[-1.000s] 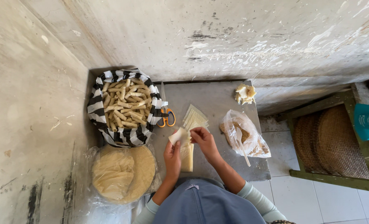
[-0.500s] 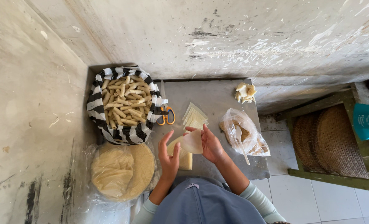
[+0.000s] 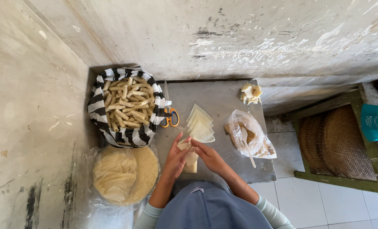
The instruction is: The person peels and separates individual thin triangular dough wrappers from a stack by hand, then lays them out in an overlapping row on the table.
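My left hand (image 3: pixel 175 157) and my right hand (image 3: pixel 207 155) meet over the near part of a small grey table (image 3: pixel 223 95). Between their fingers they hold a pale thin pastry wrapper (image 3: pixel 188 154), partly folded and partly hidden by the fingers. Just beyond the hands lies a fanned stack of triangular wrappers (image 3: pixel 200 124). To the right stands a clear plastic bag of brown filling (image 3: pixel 249 135) with a white spoon (image 3: pixel 247 145) in it.
A black-and-white striped bag (image 3: pixel 96 104) holds several rolled pastries (image 3: pixel 127 104). Orange-handled scissors (image 3: pixel 170 117) lie beside it. A round stack of wrappers in plastic (image 3: pixel 124 173) sits at lower left. Pastry scraps (image 3: pixel 250 93) lie at the table's far corner. A woven chair (image 3: pixel 335 144) stands right.
Both hands pulled the wrapper back from the stack toward my body and closed together around it; earlier the right hand lifted the sheet while the left was open beside it.
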